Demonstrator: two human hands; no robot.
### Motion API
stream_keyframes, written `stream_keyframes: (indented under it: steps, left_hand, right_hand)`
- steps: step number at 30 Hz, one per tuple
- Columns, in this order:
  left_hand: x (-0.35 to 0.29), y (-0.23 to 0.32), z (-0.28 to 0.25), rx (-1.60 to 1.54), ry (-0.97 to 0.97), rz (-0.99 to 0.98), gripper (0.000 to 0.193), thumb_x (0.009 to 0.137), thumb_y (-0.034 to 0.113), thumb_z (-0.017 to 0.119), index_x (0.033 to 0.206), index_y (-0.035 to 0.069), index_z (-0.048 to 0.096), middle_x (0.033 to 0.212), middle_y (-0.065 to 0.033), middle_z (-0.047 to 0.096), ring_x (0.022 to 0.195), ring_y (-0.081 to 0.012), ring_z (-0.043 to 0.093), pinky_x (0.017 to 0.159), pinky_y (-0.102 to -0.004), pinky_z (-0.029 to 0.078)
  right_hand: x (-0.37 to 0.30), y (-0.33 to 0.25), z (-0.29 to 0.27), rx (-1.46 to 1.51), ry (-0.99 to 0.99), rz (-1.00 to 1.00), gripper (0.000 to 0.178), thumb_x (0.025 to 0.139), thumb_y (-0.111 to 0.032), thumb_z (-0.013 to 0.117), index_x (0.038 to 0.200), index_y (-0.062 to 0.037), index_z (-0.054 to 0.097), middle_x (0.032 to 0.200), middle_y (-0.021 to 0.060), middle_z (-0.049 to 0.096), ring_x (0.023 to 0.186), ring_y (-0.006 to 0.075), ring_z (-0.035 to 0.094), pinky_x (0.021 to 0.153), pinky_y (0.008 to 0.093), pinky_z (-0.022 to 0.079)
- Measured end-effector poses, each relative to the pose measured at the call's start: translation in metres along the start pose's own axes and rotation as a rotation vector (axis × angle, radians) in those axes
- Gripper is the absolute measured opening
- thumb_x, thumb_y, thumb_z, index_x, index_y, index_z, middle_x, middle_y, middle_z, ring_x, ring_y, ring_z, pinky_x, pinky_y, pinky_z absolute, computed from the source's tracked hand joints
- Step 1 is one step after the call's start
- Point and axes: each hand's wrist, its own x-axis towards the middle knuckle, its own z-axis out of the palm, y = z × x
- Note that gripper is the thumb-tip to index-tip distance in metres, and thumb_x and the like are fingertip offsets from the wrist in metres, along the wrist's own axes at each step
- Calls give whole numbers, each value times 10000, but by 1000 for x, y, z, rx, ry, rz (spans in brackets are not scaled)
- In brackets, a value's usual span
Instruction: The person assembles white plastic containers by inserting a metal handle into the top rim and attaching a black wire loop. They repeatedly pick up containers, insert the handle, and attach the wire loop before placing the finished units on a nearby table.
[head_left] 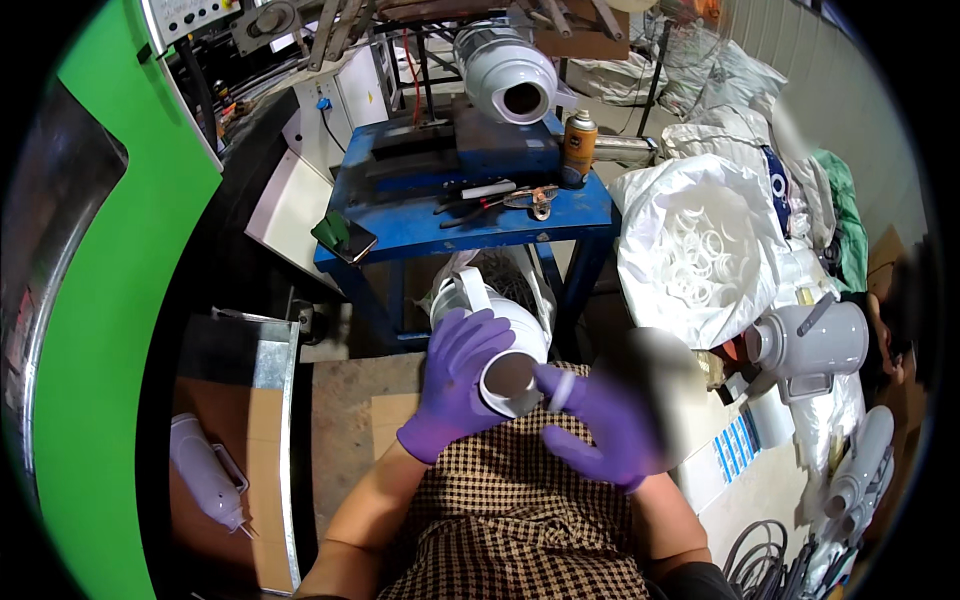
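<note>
Even, fairly bright light w/ soft shadows; darkest under the blue table (470,225). Glare on white bag (690,240) at right. Strong fisheye: black corners, edges bend, esp. green panel (110,300) at left. Blurred patches right of centre and far right; centre sharp.

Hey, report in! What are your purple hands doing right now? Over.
Left hand gripping white jug by its open mouth. Right hand pinching small white ring at the rim. Nothing between them. Over.
</note>
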Motion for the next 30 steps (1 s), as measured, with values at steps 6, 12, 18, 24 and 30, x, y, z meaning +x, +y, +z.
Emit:
stream_keyframes:
  steps: [6,12,18,24,30]
  left_hand:
    - [-3,10,14,35,-102,35,694,645,323,873,1271,135,641,1355,-54,634,1323,-302,543,1151,-566,346]
    - [-6,13,25,62,-138,14,638,626,175,795,1248,128,665,1350,-39,642,1339,-287,530,1162,-570,332]
    - [-13,17,36,67,-124,47,560,675,203,790,1218,124,676,1319,-59,659,1292,-295,567,1159,-566,336]
    - [-17,34,38,119,-338,64,556,756,284,723,1298,167,682,1396,-137,594,1300,-395,524,1125,-581,340]
    - [-57,65,10,80,-425,305,367,876,416,723,1199,241,719,1430,-21,555,1331,-308,512,1142,-596,333]
  right_hand:
    - [6,22,24,-264,-124,38,256,731,24,723,967,-68,694,918,104,678,778,311,673,668,380,546]
    - [3,33,46,-417,-56,155,234,684,15,732,896,-54,662,894,111,650,825,332,662,720,424,539]
    - [-15,46,47,-453,-168,225,177,764,-63,708,939,-61,679,928,136,653,879,355,663,756,449,542]
    - [-68,62,65,-379,-307,247,367,834,-86,651,1200,-63,619,1137,184,670,1007,370,669,851,489,539]
    - [-137,28,-26,-68,3,-235,234,946,-115,666,1157,-15,681,1054,152,696,969,306,678,812,414,560]
